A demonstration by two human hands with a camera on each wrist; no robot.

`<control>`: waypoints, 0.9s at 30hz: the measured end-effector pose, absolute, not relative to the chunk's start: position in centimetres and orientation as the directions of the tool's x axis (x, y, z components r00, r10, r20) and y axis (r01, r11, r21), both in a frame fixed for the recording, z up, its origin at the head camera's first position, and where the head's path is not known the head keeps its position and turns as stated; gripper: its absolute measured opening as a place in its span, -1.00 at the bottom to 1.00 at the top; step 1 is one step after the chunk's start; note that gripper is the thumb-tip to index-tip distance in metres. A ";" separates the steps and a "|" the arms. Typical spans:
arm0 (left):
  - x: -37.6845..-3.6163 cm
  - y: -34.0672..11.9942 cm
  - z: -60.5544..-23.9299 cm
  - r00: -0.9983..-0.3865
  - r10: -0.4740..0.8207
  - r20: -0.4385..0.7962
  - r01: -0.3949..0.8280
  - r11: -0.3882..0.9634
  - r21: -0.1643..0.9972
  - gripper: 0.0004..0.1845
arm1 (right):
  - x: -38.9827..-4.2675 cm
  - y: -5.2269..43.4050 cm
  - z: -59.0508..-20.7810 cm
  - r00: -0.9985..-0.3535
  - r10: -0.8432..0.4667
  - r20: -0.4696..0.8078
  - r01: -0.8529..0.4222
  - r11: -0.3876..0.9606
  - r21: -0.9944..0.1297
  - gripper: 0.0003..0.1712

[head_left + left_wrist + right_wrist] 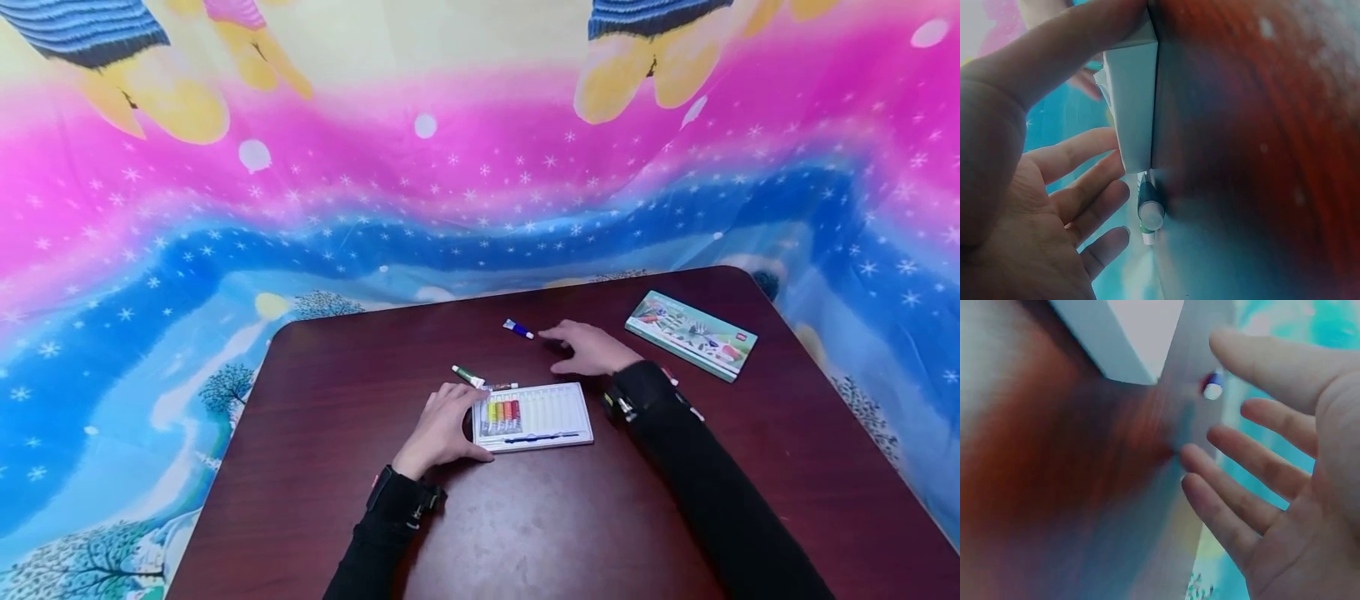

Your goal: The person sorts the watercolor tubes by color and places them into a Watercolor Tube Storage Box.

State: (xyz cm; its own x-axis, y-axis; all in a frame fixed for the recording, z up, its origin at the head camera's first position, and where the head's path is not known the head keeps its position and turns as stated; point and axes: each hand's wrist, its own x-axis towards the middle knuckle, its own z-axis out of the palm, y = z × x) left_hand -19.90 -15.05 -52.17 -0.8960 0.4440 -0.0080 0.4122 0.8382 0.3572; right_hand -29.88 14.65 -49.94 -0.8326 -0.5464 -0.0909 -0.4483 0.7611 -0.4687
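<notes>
Bare bench (525,533) fills the lower frame. At centre the paint tray (551,414), green tube (468,376) and blue tube (518,329) crowd; the box (691,334) blocks the upper right.

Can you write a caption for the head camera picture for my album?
Left hand rests by the white paint tray; right hand reaches toward a blue paint tube.

A dark reddish wooden surface (570,517) carries a white paint tray (551,414), a green tube (468,376), a blue tube (518,329) and a flat box (691,334).
</notes>
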 end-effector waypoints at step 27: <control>-19.8 -15.4 -52.1 -0.889 0.458 -0.013 0.425 0.835 0.349 0.02 | -32.2 12.5 -50.1 -0.821 -0.554 -0.139 -0.484 0.804 -0.346 -0.71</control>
